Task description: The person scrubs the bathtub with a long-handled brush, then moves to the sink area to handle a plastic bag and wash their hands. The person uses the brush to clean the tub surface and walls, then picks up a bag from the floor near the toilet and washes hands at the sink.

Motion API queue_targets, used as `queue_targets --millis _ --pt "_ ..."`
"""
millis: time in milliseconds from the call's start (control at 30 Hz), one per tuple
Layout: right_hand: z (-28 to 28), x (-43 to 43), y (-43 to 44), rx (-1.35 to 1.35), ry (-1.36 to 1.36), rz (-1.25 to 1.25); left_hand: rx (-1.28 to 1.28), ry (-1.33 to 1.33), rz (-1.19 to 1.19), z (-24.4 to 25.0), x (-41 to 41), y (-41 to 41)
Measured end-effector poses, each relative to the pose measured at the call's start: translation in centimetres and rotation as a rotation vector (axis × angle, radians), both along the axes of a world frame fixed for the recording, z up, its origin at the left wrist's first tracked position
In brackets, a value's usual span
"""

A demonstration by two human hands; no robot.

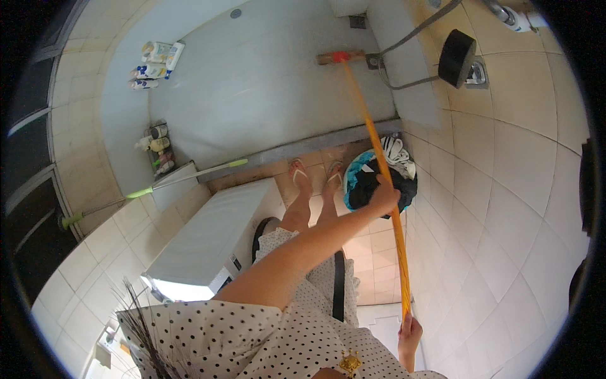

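My left hand (384,196) grips the middle of a long orange pole (377,142), above a laundry basket. Near the pole's lower end in the picture, my right hand (410,329) is closed round it. The pole runs up to a red-centred crosswise head (340,58), somewhat blurred, on the grey floor (270,80) behind a low curb; whether it is a brush or a squeegee I cannot tell. Dark and striped clothes (397,154) fill the basket (348,182), which has a blue lining.
A grey curb (303,144) crosses before my sandalled feet. On the left are a white washing machine (208,227), a green-and-white pole (199,173), bottles (156,59) and a rack of toiletries (161,147). A grey hose (416,29) and a black round object (457,58) hang by the right wall.
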State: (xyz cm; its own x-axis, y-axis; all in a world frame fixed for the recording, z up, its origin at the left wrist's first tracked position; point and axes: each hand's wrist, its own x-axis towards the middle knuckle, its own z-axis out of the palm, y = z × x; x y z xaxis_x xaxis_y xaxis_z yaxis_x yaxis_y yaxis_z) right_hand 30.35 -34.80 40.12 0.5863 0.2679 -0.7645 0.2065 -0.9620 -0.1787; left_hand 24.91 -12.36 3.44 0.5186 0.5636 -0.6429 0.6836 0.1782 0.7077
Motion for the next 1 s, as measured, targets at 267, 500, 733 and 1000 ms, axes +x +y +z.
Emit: queue_targets --millis 267,500,733,1000 --pt "4.7 -2.9 -9.2 -0.067 0.086 -0.279 -0.262 0.083 0.16 8.7 -0.3 -6.6" --pt "2.2 -5.5 -4.0 -0.033 0.242 -0.335 -0.297 0.186 0.175 7.8 -1.5 -2.1" --pt "0.1 -5.2 -2.7 -0.006 0.253 -0.374 -0.003 0.163 0.027 3.4 -2.6 -0.5" --pt "9.3 -7.6 -17.4 -0.226 0.217 -0.392 -0.51 0.172 0.093 13.9 -4.2 -12.7"
